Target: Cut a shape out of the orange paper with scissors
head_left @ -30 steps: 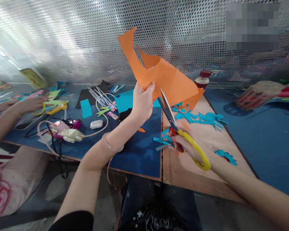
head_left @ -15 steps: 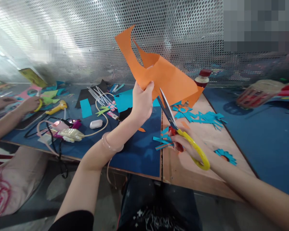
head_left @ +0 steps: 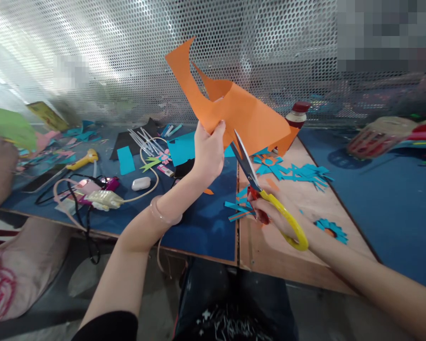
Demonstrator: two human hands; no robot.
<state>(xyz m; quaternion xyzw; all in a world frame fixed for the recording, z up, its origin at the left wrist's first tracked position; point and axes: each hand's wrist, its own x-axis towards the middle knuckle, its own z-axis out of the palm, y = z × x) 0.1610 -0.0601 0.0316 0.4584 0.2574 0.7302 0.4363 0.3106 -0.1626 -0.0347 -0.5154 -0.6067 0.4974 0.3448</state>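
The orange paper (head_left: 253,116), curled and cut into curved points at its far left, is held up above the worktop (head_left: 213,232). The scissors (head_left: 249,173), yellow- and red-handled, slant up toward its near edge, blades slightly parted.

Left hand (head_left: 210,149) pinching orange paper (head_left: 246,113), raised above counter (head_left: 202,232). Right hand (head_left: 270,213) gripping yellow-and-red scissors (head_left: 282,213), blades at paper's lower edge. Blue strips (head_left: 307,175), blue paper flower (head_left: 331,230) on wooden section (head_left: 270,251). White case (head_left: 141,183) left of wearer's forearm. Bottle (head_left: 298,115) behind.
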